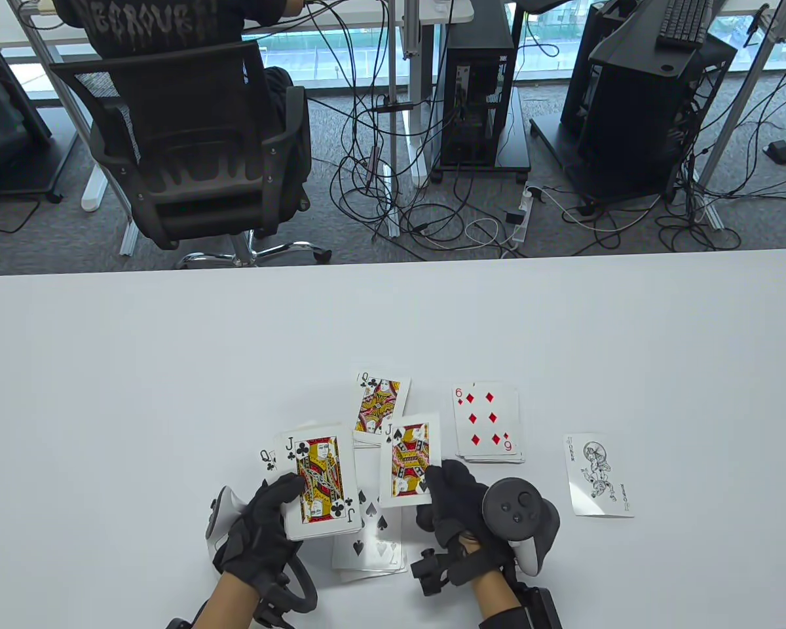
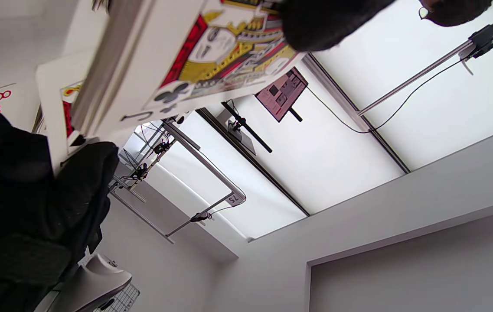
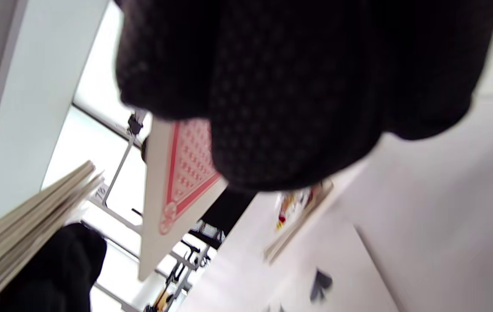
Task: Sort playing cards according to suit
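My left hand grips a face-up deck with the jack of clubs on top, thumb on its left edge. From below in the left wrist view, the jack of clubs shows with my gloved fingers under the deck. To the right, my right hand pinches a single jack of spades by its lower right corner, lifted off the table. That card's red back hangs under my right fingers.
On the white table lie a pile topped by a queen, a pile topped by the six of diamonds, a spade pile under my hands and a lone joker. A person sits in an office chair beyond the far edge.
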{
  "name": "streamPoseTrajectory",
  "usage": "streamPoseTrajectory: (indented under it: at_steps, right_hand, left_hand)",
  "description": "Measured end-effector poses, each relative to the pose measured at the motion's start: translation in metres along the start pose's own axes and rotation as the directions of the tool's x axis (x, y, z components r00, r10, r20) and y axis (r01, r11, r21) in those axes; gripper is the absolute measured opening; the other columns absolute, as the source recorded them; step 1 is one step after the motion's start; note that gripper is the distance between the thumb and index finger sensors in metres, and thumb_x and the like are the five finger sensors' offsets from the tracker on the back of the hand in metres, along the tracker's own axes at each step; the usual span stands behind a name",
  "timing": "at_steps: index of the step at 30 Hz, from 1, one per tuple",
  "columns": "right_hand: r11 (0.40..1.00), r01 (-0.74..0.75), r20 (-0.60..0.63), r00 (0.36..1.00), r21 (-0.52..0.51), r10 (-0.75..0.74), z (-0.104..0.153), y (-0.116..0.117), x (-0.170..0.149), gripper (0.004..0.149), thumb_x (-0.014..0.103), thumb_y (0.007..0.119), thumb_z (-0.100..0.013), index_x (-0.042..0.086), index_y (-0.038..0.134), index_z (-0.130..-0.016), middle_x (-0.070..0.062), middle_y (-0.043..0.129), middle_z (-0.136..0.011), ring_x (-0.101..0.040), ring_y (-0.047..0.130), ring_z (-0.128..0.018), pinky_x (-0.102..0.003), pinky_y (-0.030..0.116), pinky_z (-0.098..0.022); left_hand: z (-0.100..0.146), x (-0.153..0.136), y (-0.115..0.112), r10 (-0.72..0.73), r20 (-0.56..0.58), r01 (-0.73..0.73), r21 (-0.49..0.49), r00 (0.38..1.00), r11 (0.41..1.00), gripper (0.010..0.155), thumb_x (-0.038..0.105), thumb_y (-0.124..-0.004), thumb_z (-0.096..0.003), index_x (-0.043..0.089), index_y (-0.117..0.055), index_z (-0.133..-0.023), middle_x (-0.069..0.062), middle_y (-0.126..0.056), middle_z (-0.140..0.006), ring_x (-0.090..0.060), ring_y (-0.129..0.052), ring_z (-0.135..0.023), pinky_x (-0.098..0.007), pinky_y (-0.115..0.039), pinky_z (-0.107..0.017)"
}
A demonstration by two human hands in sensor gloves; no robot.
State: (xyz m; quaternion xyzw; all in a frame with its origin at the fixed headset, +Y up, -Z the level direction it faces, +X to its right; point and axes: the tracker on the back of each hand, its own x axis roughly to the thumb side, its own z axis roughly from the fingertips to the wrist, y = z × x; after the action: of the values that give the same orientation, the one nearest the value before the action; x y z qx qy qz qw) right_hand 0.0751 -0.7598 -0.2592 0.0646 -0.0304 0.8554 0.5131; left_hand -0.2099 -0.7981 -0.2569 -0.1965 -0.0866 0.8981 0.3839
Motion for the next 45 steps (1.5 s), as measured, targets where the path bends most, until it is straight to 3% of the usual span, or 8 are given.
streamPoseTrajectory:
  at_steps: [4, 8, 14, 19, 26, 32, 38, 45]
  right_hand:
    - [0.981, -0.119, -0.02, 0.992, 0.152, 0.123, 0.002, 0.024, 0.007, 0.044, 0.018, 0.065, -0.053, -0.022, 0.071, -0.07, -0.003, 0.094, -0.025, -0.021, 0.099, -0.009, -0.044, 0.089, -0.021]
    - [0.876, -0.375, 0.046, 0.924, 0.304, 0.38, 0.005, 0.045, 0.016, 0.049, 0.02, 0.065, -0.054, -0.024, 0.068, -0.073, -0.002, 0.093, -0.023, -0.02, 0.098, -0.007, -0.041, 0.088, -0.019]
    - [0.708, -0.619, 0.141, 0.778, 0.34, 0.612, 0.01, 0.061, 0.027, 0.052, 0.023, 0.067, -0.054, -0.025, 0.067, -0.074, -0.002, 0.093, -0.022, -0.02, 0.097, -0.005, -0.04, 0.088, -0.018]
    - [0.598, -0.707, 0.167, 0.688, 0.378, 0.707, 0.012, 0.069, 0.027, 0.054, 0.024, 0.068, -0.054, -0.025, 0.066, -0.076, -0.003, 0.092, -0.024, -0.022, 0.096, -0.005, -0.042, 0.087, -0.018]
    - [0.513, -0.775, 0.205, 0.606, 0.369, 0.768, 0.014, 0.074, 0.029, 0.058, 0.029, 0.069, -0.054, -0.024, 0.065, -0.078, -0.005, 0.092, -0.024, -0.023, 0.096, -0.006, -0.044, 0.086, -0.019]
    - [0.573, -0.726, 0.168, 0.664, 0.38, 0.729, 0.011, 0.064, 0.03, 0.06, 0.033, 0.069, -0.055, -0.023, 0.07, -0.075, -0.007, 0.093, -0.027, -0.026, 0.097, -0.01, -0.047, 0.086, -0.022]
    - [0.889, -0.44, 0.181, 0.892, 0.127, 0.415, 0.01, 0.037, 0.042, 0.055, 0.031, 0.065, -0.056, -0.021, 0.072, -0.073, -0.009, 0.094, -0.033, -0.028, 0.098, -0.018, -0.048, 0.085, -0.027]
    - [0.985, -0.172, 0.237, 0.958, 0.017, 0.163, 0.017, 0.027, 0.05, 0.049, 0.027, 0.059, -0.057, -0.015, 0.071, -0.079, -0.011, 0.094, -0.044, -0.031, 0.099, -0.029, -0.051, 0.084, -0.035]
  left_hand:
    - [0.001, 0.001, 0.003, 0.013, 0.011, -0.013, 0.022, 1.0, 1.0, 0.057, 0.044, -0.065, -0.0628, 0.032, -0.035, -0.109, 0.004, -0.052, -0.112, -0.021, -0.07, -0.1, -0.04, -0.067, -0.072]
    - [0.001, 0.001, 0.003, 0.015, 0.006, -0.015, 0.026, 1.0, 1.0, 0.057, 0.044, -0.065, -0.0628, 0.032, -0.035, -0.109, 0.004, -0.052, -0.112, -0.021, -0.07, -0.1, -0.04, -0.067, -0.072]
    - [0.002, 0.0, 0.002, 0.014, -0.003, -0.014, 0.035, 1.0, 0.999, 0.056, 0.044, -0.065, -0.0629, 0.031, -0.035, -0.109, 0.004, -0.052, -0.112, -0.021, -0.07, -0.1, -0.04, -0.067, -0.072]
    - [0.002, 0.0, 0.002, 0.016, -0.007, -0.016, 0.034, 1.0, 0.999, 0.057, 0.044, -0.066, -0.0628, 0.031, -0.035, -0.109, 0.004, -0.052, -0.112, -0.021, -0.07, -0.1, -0.04, -0.067, -0.072]
    - [0.003, -0.002, 0.002, 0.01, -0.02, -0.009, 0.04, 1.0, 0.999, 0.056, 0.044, -0.066, -0.0627, 0.031, -0.035, -0.109, 0.004, -0.052, -0.112, -0.022, -0.07, -0.1, -0.04, -0.067, -0.072]
    - [0.003, -0.004, 0.001, 0.002, -0.036, -0.001, 0.04, 0.999, 0.999, 0.056, 0.044, -0.066, -0.0628, 0.031, -0.035, -0.109, 0.004, -0.052, -0.112, -0.022, -0.07, -0.099, -0.04, -0.067, -0.072]
    - [0.003, -0.009, -0.002, -0.016, -0.066, 0.018, 0.03, 0.998, 0.999, 0.057, 0.044, -0.065, -0.0628, 0.031, -0.035, -0.109, 0.003, -0.052, -0.112, -0.022, -0.069, -0.1, -0.041, -0.067, -0.072]
    - [0.001, -0.013, -0.007, -0.035, -0.084, 0.035, 0.001, 0.996, 0.999, 0.057, 0.043, -0.065, -0.0629, 0.031, -0.035, -0.109, 0.003, -0.051, -0.112, -0.022, -0.069, -0.1, -0.041, -0.067, -0.072]
